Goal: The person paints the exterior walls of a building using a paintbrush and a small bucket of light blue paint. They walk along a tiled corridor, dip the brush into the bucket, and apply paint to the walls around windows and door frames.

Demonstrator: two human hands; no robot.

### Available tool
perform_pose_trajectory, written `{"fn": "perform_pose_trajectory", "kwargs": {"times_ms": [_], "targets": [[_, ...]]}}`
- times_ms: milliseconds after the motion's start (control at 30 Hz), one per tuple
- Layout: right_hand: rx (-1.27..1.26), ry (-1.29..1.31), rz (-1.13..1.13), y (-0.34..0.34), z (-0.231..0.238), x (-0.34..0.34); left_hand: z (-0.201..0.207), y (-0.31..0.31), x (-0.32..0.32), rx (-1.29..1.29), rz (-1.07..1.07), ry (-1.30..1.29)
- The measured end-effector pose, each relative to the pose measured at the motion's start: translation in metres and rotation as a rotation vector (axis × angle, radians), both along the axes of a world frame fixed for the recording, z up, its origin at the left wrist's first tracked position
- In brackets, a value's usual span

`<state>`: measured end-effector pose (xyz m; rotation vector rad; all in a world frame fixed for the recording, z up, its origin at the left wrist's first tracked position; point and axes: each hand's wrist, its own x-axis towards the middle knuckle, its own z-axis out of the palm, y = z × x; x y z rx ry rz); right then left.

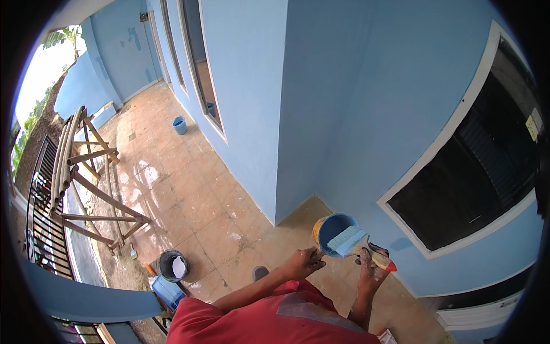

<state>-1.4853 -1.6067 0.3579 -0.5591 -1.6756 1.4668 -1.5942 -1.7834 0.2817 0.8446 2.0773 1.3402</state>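
My left hand [305, 264] is closed at the near left side of a small round paint pot [324, 222], yellow outside and coated blue inside, and holds it up in front of me. The pot is tilted so that its inside shows. In my right hand [371, 274] is a wide paintbrush [358, 245] with a pale handle and a red end. The fingers are wrapped round the handle. Light blue paint covers the bristles, which lie over the pot's opening; whether they touch its rim I cannot tell.
Light blue walls [321, 103] meet in a corner ahead, with a dark window [458, 189] at right. On the tiled floor [212, 212] stand a black bucket [173, 265], a blue tray [167, 292] and a far blue bucket [180, 125]. A bamboo trestle [106, 200] is at left.
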Motion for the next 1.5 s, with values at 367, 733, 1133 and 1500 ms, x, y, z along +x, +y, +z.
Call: {"fn": "perform_pose_trajectory", "kwargs": {"times_ms": [367,733,1133,1500], "targets": [[0.016,0.029,0.174,0.012,-0.001,0.059,0.001,-0.018,0.096,-0.011,0.173,0.018],[0.459,-0.243,0.428,-0.073,0.028,0.027,0.047,-0.089,0.141,-0.062,0.29,0.097],[0.749,-0.48,0.509,-0.216,-0.021,-0.069,-0.018,-0.218,0.098,0.075,0.516,0.082],[0.273,-0.195,0.577,-0.34,-0.007,-0.174,-0.005,-0.355,-0.013,0.02,0.627,0.022]]}}
